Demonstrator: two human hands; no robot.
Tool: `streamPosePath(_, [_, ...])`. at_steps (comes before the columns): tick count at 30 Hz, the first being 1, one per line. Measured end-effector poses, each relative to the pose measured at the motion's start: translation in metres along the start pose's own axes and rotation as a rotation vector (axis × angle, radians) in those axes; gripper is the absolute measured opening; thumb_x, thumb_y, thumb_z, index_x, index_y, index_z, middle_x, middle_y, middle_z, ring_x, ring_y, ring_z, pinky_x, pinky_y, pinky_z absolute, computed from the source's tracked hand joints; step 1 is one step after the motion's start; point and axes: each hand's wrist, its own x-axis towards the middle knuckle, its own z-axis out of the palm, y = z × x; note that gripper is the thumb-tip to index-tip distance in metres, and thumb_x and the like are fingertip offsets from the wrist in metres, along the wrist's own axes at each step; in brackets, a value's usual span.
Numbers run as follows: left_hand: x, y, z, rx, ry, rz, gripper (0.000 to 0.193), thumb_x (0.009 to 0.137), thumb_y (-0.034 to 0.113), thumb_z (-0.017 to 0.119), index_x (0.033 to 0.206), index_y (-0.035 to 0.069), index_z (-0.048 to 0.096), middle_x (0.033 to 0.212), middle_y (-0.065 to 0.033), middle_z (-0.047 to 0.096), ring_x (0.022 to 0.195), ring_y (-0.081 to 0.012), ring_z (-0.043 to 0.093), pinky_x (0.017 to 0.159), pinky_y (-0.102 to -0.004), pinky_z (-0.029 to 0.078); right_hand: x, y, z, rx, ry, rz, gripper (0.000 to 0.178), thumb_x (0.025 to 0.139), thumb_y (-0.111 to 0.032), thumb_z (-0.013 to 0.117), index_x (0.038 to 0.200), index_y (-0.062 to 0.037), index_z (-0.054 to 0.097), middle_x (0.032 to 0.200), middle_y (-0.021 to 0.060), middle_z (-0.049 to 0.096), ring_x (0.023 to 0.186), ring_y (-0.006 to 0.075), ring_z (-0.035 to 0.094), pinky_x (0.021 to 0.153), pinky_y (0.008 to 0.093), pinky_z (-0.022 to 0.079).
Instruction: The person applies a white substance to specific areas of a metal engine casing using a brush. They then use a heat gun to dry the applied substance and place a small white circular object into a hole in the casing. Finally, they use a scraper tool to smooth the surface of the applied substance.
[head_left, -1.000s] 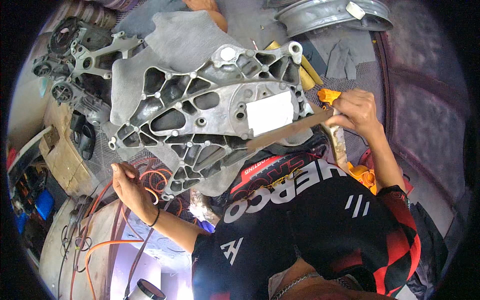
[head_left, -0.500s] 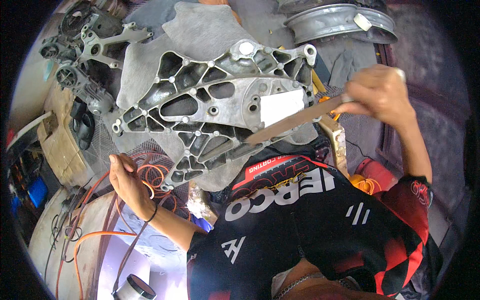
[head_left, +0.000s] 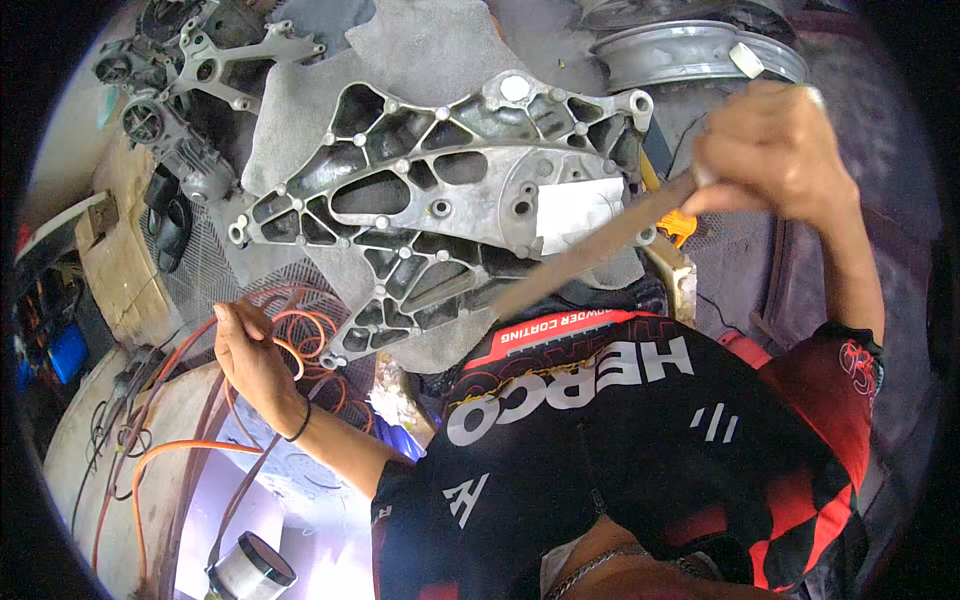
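Note:
My right hand [head_left: 775,150] is closed around the end of a long, flat, rust-brown file [head_left: 590,250]. The file slants down to the left across the near right side of a grey cast-metal frame [head_left: 470,215], a web of ribs and openings. A white rectangular patch [head_left: 580,212] covers part of the casting beside the file. Whether the file touches the metal I cannot tell. My left hand [head_left: 250,355] hovers left of the casting, fingers curled in and nothing visible in them. Under the casting lies a grey textured sheet [head_left: 415,50].
Other grimy metal castings [head_left: 215,65] lie at the far left. Silver wheel rims [head_left: 680,55] sit at the far right. Orange hoses [head_left: 190,445] coil below my left hand. A dark sandal [head_left: 172,235] rests by a cardboard piece [head_left: 120,270].
The file has swung to a steeper slant, its tip lower. My right hand has risen a little to the right. The view has shifted slightly; my left hand stays curled.

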Motion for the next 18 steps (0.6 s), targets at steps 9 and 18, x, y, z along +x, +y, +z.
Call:
streamPosePath(9, [-0.002, 0.003, -0.001, -0.06, -0.014, -0.035, 0.045, 0.103, 0.03, 0.044, 0.063, 0.009, 0.034, 0.062, 0.0004, 0.029, 0.06, -0.0099, 0.026, 0.058, -0.0268, 0.023, -0.003, -0.001, 0.011, -0.067, 0.002, 0.014, 0.04, 0.077, -0.048, 0.062, 0.068, -0.0116, 0.049, 0.061, 0.0016, 0.049, 0.056, 0.0223, 0.057, 0.05, 0.0356, 0.045])
streamPosePath(18, [0.001, 0.005, 0.005, -0.026, -0.005, -0.003, 0.048, 0.103, 0.031, 0.042, 0.061, 0.008, 0.036, 0.06, -0.0003, 0.032, 0.057, -0.0097, 0.027, 0.053, -0.0265, 0.023, -0.005, -0.005, 0.01, -0.066, 0.026, 0.032, 0.037, 0.078, -0.046, 0.061, 0.069, -0.0121, 0.05, 0.06, 0.0024, 0.049, 0.055, 0.023, 0.058, 0.05, 0.0371, 0.046])
